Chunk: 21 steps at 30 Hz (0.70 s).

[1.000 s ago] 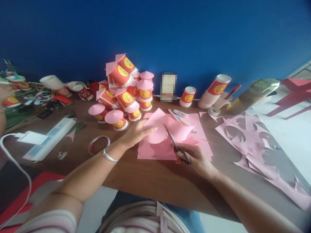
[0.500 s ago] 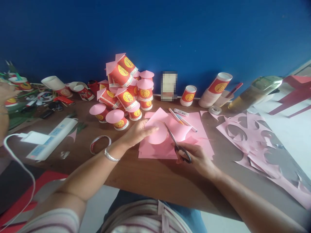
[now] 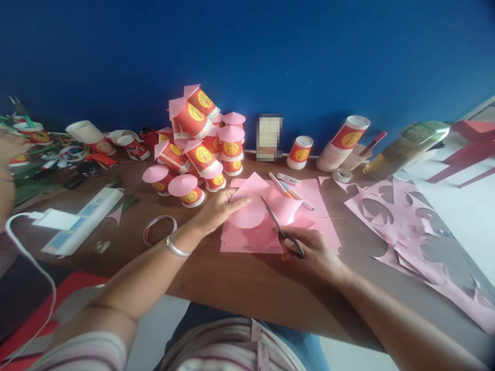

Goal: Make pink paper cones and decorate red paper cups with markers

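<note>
Our left hand (image 3: 218, 212) pinches the disc (image 3: 250, 212) at its left; our right hand (image 3: 315, 252) grips scissors (image 3: 274, 217) slanting along its right edge.

Counter (image 3: 216, 275): brown
Left: white power strip (image 3: 83, 221), red-and-white ring (image 3: 174, 224)
Centre: pink paper sheets (image 3: 247, 244), piled red paper cups (image 3: 193, 198)
Right: pink paper offcuts (image 3: 419, 268), tape roll (image 3: 342, 175), nested cup stack (image 3: 342, 147)

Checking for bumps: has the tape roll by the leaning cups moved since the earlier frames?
No, no shift visible: the tape roll keeps its place beside the leaning cups.
</note>
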Tool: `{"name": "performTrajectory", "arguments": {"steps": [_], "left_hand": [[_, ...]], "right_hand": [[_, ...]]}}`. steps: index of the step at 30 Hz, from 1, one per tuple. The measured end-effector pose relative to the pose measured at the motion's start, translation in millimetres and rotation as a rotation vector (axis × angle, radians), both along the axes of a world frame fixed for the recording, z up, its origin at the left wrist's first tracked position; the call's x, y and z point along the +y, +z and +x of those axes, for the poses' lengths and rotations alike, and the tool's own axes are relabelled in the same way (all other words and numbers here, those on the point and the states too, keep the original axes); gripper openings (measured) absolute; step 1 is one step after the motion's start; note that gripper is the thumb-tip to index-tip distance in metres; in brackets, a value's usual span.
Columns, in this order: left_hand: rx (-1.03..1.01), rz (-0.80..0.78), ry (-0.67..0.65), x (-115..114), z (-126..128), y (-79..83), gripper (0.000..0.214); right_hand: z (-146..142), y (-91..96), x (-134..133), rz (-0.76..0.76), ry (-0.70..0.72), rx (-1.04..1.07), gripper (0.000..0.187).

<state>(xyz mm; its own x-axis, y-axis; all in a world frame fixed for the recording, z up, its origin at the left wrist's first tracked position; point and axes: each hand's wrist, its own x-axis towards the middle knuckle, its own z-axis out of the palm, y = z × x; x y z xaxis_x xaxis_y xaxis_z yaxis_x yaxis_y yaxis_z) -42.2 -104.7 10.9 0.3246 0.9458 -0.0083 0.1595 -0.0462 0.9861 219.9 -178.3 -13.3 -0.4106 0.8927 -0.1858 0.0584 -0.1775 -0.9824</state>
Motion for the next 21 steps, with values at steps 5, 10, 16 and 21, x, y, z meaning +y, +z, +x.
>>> {"name": "performTrajectory", "arguments": {"steps": [5,10,16,21], "left_hand": [[-0.03,-0.029,0.003,0.0,0.5,-2.6,0.037],[-0.049,-0.004,0.053,-3.2,5.3,3.0,0.036],[-0.131,0.113,0.143,0.8,1.0,48.7,0.034],[-0.092,0.395,0.262,4.3,-9.2,102.8,0.036]], "right_hand": [[0.6,-1.1,-0.9,-0.007,0.006,0.027,0.047],[-0.8,2.0,-2.0,0.055,0.02,0.04,0.044],[0.6,6.1,-6.1,0.214,0.088,0.012,0.047],[2.7,0.5,-12.1,0.281,0.152,0.124,0.045]]}}
